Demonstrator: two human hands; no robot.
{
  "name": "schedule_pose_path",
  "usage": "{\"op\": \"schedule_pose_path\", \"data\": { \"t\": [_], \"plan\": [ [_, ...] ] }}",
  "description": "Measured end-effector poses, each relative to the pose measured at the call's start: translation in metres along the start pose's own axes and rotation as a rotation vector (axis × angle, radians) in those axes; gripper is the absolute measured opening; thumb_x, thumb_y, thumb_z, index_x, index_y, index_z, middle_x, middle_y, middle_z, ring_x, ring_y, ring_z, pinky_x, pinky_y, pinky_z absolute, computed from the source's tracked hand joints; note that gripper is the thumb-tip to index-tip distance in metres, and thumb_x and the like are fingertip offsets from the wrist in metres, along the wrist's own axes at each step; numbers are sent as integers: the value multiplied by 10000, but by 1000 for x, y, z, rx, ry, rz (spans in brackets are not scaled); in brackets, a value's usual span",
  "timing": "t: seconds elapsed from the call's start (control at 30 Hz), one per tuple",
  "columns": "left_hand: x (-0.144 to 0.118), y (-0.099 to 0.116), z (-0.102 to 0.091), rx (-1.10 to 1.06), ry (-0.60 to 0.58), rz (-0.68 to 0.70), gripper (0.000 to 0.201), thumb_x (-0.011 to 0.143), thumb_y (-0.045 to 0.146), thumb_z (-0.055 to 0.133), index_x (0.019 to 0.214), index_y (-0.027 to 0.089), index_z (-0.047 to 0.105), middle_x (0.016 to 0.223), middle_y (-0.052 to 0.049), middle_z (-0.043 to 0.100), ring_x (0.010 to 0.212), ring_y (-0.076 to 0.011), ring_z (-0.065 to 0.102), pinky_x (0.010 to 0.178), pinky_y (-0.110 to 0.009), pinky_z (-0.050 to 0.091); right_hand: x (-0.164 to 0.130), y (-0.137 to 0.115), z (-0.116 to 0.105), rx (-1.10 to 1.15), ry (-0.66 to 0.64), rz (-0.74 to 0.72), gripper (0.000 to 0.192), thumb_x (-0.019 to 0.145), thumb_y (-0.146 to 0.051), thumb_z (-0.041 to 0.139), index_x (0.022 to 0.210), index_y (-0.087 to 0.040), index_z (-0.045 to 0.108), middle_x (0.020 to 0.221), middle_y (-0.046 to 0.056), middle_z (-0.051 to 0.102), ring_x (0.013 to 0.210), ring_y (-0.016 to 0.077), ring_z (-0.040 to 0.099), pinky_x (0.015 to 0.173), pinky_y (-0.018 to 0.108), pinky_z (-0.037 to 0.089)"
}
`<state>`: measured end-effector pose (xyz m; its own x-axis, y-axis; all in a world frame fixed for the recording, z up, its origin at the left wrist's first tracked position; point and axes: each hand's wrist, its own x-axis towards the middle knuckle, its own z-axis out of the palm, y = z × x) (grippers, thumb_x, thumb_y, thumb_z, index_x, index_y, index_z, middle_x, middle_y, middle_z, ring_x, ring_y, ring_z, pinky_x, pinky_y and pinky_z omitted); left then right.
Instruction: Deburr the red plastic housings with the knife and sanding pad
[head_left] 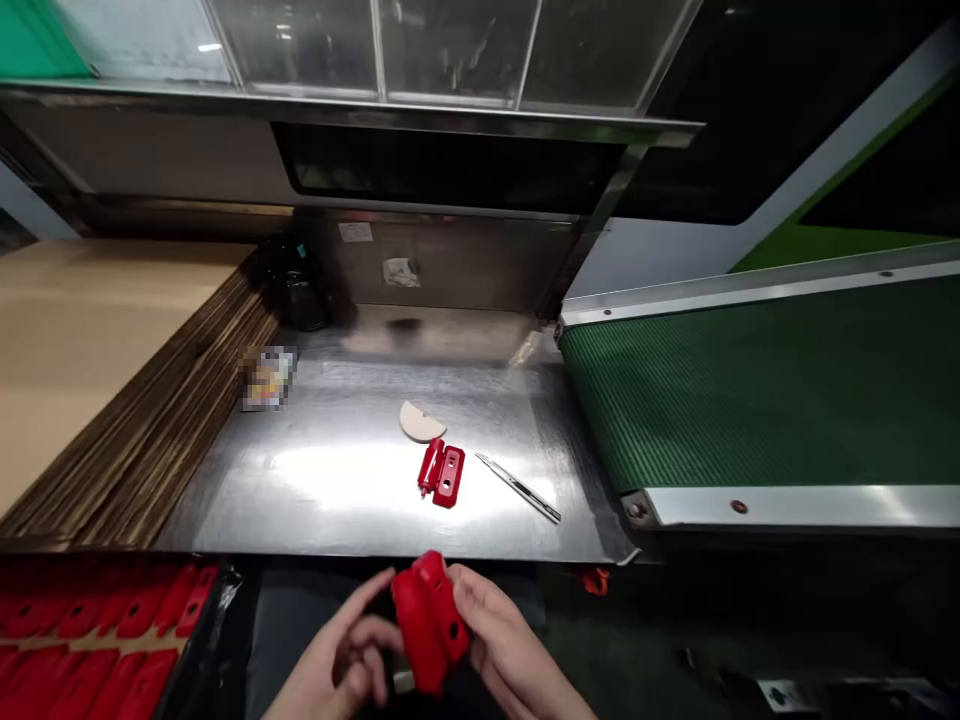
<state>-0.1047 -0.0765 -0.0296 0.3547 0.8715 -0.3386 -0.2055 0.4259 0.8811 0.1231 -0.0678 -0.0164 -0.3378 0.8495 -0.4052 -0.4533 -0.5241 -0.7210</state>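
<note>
Both my hands hold one red plastic part (429, 622) low in the view, below the front edge of the steel table (315, 480). My left hand (341, 655) grips its lower left side, with a small grey piece showing by the fingers. My right hand (504, 650) clasps its right side. On the table ahead lies a second red plastic part (442, 473), folded open, apart from my hands. A beige half-round piece (420, 421) lies just behind it. A thin metal blade (519, 487) lies to its right.
A box of several red parts (90, 640) sits at lower left. A stack of flat cardboard (112, 380) borders the table's left side. A green conveyor belt (750, 390) runs off to the right. A dark container (300, 290) stands at the back left corner.
</note>
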Motion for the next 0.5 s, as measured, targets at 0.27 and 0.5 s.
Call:
{"op": "schedule_pose_path", "data": {
  "t": [0.27,0.5],
  "plan": [
    [23,12,32,346,79,295,996,708,287,975,1594,415,538,1637,-109,551,1501,-445,507,1265,-582,395,14,17,18,659,78,241,592,594,-499,1078,973,-142,795,878,5,788,703,114,694,583,196,518],
    [28,20,44,151,14,241,1076,556,401,1050,1534,347,607,1631,-135,541,1484,-458,518,1263,-544,403,9,28,14,602,79,237,636,569,-567,1072,958,-156,781,841,7,775,697,108,687,686,209,559]
  ]
}}
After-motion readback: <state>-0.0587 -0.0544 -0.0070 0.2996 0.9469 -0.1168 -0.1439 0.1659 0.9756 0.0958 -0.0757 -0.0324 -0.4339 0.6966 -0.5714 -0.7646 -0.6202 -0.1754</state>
